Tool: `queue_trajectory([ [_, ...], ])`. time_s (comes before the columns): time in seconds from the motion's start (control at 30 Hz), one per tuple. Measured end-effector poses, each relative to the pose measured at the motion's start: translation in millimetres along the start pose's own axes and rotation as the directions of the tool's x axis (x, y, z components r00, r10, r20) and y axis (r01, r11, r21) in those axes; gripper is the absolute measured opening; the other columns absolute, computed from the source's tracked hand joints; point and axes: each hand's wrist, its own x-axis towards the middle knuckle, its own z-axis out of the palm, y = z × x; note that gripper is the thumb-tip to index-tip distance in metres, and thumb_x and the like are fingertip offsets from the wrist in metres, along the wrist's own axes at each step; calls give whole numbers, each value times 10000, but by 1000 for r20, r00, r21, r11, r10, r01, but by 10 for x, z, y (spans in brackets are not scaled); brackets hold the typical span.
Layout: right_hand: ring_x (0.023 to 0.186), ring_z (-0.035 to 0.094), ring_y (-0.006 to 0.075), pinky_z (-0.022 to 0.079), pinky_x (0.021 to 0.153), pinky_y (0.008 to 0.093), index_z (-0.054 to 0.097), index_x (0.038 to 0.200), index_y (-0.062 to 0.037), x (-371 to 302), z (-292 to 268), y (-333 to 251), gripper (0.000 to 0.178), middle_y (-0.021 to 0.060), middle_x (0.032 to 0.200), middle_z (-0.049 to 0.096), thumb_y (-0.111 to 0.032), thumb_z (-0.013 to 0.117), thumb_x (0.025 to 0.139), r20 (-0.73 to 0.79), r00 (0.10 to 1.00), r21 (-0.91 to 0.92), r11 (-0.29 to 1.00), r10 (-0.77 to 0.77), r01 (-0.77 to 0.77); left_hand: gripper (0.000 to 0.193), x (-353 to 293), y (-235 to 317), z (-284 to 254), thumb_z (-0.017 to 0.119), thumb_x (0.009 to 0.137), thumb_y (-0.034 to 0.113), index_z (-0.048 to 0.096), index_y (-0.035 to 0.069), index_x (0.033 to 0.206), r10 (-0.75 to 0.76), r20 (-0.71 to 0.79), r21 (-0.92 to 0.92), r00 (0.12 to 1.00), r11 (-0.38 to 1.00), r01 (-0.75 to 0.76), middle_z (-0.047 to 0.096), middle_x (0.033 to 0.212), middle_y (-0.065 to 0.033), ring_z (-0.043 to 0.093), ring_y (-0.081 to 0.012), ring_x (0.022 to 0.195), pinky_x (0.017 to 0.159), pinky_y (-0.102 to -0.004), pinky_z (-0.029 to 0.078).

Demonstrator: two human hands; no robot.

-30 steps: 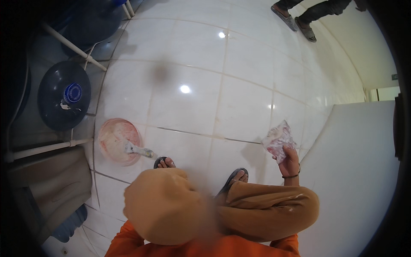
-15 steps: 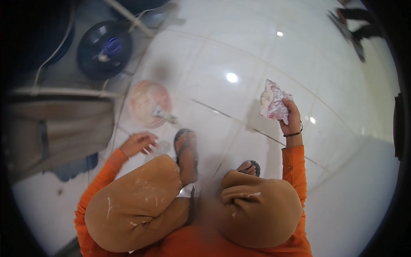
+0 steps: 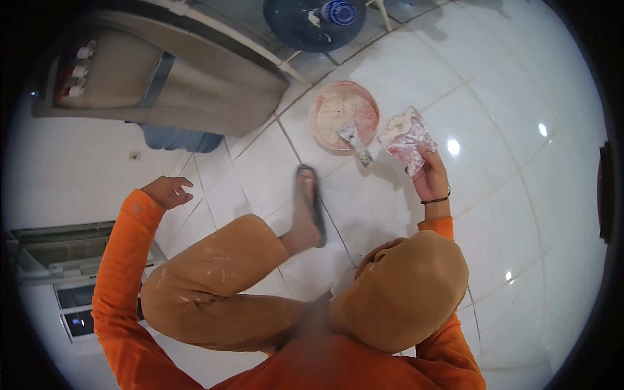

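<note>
My right hand (image 3: 431, 179), a dark band at its wrist, grips the near edge of a crumpled plastic packet (image 3: 409, 139), red and white with whitish smears. The packet hangs just right of a round pink basin (image 3: 316, 112) on the floor. Pale residue coats the basin's inside. A putty knife (image 3: 354, 140) rests in it, its smeared handle sticking out over the near rim. Off to the left, my left hand (image 3: 168, 191) is held in the air, empty, with its fingers slightly bent and apart.
Beyond the basin stands a large blue water bottle (image 3: 305, 29) beside a pale metal frame (image 3: 260, 55). A grey water dispenser (image 3: 201, 71) spans the upper left, another blue bottle (image 3: 182, 138) next to it. My sandalled foot (image 3: 307, 198) is on white floor tiles (image 3: 494, 214).
My view has turned left, bringing the basin to the middle and the dispenser farther in. The packet is now closer to the basin. My left hand has moved away from the basin.
</note>
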Motion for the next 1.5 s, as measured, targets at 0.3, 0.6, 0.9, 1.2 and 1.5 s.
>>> queue_trajectory([
  [0.3, 987, 703, 184, 556, 752, 318, 607, 1208, -54, -38, -417, -199, 252, 48, 1116, 715, -134, 571, 972, -109, 994, 55, 998, 9, -3, 376, 571, -507, -264, 704, 913, 350, 707, 79, 1175, -29, -182, 138, 983, 989, 55, 753, 987, -171, 724, -294, 851, 780, -384, 565],
  [0.6, 1334, 528, 296, 434, 1135, 410, 404, 1475, 43, -530, -625, -477, 555, 161, 1452, 529, -81, 567, 960, -161, 960, -74, 973, -229, 219, 392, 2461, 707, -183, 690, 895, 398, 709, 111, 1161, 467, -55, 414, 883, 815, -405, 738, 1065, -172, 694, -349, 996, 874, -447, 546],
  [0.9, 1332, 541, 266, 411, 1149, 400, 436, 1451, 70, -1433, -16, -1207, 537, 148, 1449, 559, -72, 553, 946, -288, 860, -413, 865, -421, 285, 630, 3445, 1876, 244, 637, 901, 408, 520, 72, 1421, 513, -91, 258, 853, 840, -478, 718, 1105, -205, 689, -374, 1016, 904, -459, 543],
  [1.2, 1154, 634, 229, 541, 954, 376, 491, 1371, 64, -1453, 1781, -1306, 504, 141, 1258, 633, -100, 643, 919, -414, 862, -760, 633, -293, -150, 745, 4251, 1323, 550, 549, 927, 248, 248, 70, 1584, 367, 236, -619, 900, 770, -152, 716, 997, -111, 703, -226, 714, 635, -397, 555],
  [1.5, 922, 704, 197, 631, 746, 352, 551, 1324, 15, -17, 1653, -894, 430, 121, 1077, 694, -95, 659, 923, -391, 915, -907, 124, 101, -401, 526, 4410, 1463, 748, 494, 947, 110, 413, 121, 1467, 486, 132, -692, 864, 669, -271, 725, 964, -117, 701, -202, 706, 608, -368, 544],
])
